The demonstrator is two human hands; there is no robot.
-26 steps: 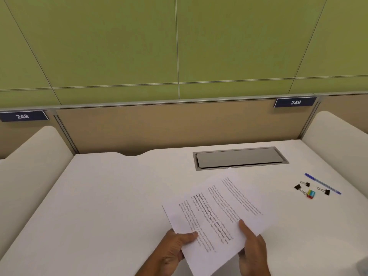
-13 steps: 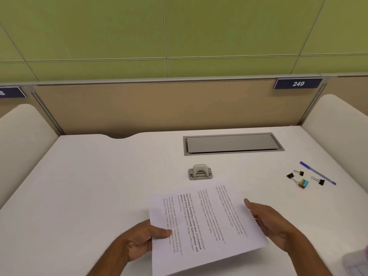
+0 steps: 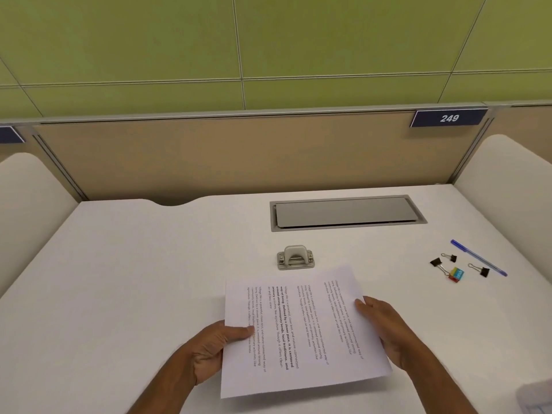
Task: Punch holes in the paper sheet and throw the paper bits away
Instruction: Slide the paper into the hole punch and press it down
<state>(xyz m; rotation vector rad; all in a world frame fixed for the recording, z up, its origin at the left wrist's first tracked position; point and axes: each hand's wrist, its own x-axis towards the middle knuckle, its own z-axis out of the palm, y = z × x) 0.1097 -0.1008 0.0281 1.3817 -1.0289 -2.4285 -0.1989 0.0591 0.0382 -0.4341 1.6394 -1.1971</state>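
A white printed paper sheet (image 3: pixel 301 330) is held low over the white desk (image 3: pixel 149 279), its text lines running sideways. My left hand (image 3: pixel 218 348) pinches its left edge, thumb on top. My right hand (image 3: pixel 385 327) holds the right edge, thumb on top and fingers under the sheet. A small grey hole punch (image 3: pixel 295 257) stands on the desk just beyond the sheet's far edge, a short gap away from it. No paper bits are visible.
A grey cable hatch (image 3: pixel 346 212) is set into the desk behind the punch. At the right lie a blue pen (image 3: pixel 478 261), black binder clips (image 3: pixel 437 262) and a coloured clip (image 3: pixel 456 274). White dividers flank the desk; a tan panel backs it.
The sheet has been turned level and lowered toward the desk in front of the punch. My right hand shifted from the near edge to the right edge. The view tilted down.
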